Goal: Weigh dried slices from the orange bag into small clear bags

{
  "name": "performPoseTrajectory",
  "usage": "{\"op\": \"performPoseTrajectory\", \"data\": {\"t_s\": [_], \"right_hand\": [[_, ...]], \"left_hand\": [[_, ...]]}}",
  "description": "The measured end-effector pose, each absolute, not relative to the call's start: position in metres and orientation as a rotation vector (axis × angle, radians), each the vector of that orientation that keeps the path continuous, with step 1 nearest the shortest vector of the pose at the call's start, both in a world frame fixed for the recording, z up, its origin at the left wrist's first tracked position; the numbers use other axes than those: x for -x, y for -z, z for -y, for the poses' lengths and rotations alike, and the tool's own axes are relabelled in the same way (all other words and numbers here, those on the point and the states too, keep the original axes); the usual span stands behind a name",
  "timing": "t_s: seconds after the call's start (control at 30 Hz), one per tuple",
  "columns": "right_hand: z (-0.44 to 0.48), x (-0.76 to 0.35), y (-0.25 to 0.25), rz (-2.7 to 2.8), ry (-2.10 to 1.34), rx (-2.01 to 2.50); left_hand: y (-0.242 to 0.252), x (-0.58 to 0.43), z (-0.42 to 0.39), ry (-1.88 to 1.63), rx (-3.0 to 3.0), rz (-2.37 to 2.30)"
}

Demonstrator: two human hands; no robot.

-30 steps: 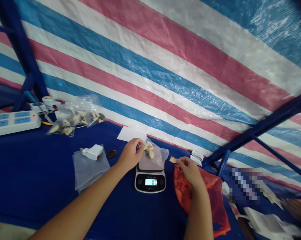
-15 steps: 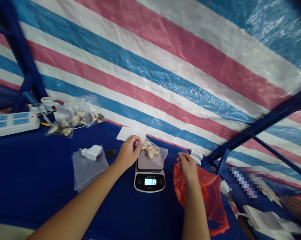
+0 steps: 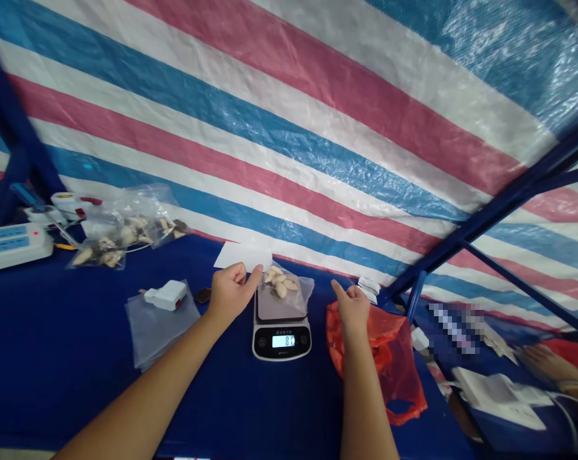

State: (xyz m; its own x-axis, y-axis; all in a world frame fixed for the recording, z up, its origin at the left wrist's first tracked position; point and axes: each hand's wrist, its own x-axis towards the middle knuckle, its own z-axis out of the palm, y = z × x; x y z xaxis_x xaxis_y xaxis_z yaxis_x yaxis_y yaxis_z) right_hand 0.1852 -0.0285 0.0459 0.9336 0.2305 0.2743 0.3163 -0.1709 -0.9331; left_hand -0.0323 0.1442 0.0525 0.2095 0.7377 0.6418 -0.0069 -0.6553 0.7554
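Note:
A digital scale [image 3: 282, 340] stands at the middle of the blue table, its display lit and reading about 8.1. On its pan lies a clear plastic bag [image 3: 296, 295] with several pale, sliced-looking pieces [image 3: 281, 287] in it. Just left of the pan is my left hand [image 3: 232, 291], fingers curled into a fist and thumb stretched toward the bag. My right hand [image 3: 353, 308] hangs over the red plastic bag [image 3: 399, 358] on the right, its fingers curled and its thumb sticking out. Nothing shows in either hand.
White paper [image 3: 241, 254] lies behind the scale. To the left are a white plug-like device [image 3: 167, 294] on empty clear bags [image 3: 157, 326], filled bags [image 3: 104, 250] and a power strip [image 3: 15, 246]. A striped tarp [image 3: 250, 128] hangs behind. At far right is another person's hand [image 3: 541, 364].
My left hand has drawn slightly away from the bag on the scale, and its thumb now sticks out. The right thumb has extended too. The whole view has shifted a little.

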Motion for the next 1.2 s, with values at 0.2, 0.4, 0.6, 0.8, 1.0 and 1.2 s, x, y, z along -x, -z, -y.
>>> {"op": "performPoseTrajectory", "data": {"t_s": [0.2, 0.4, 0.6, 0.8, 1.0, 1.2], "right_hand": [[0.023, -0.173, -0.048, 0.409, 0.116, 1.716], [0.018, -0.157, -0.057, 0.64, -0.058, 1.771], [0.019, -0.153, -0.056, 0.674, -0.136, 1.845], [0.02, -0.157, -0.054, 0.669, -0.148, 1.86], [0.015, -0.152, -0.052, 0.684, -0.174, 1.853], [0.003, -0.139, -0.048, 0.716, -0.16, 1.839]], "left_hand": [[-0.047, 0.024, -0.143, -1.569, -1.975, -0.516], [-0.041, 0.022, -0.139, -1.554, -2.122, -0.447], [-0.04, 0.025, -0.134, -1.404, -2.179, -0.486], [-0.043, 0.027, -0.133, -1.328, -2.12, -0.472], [-0.044, 0.028, -0.132, -1.298, -2.077, -0.414], [-0.045, 0.028, -0.125, -1.304, -2.116, -0.417]]}}
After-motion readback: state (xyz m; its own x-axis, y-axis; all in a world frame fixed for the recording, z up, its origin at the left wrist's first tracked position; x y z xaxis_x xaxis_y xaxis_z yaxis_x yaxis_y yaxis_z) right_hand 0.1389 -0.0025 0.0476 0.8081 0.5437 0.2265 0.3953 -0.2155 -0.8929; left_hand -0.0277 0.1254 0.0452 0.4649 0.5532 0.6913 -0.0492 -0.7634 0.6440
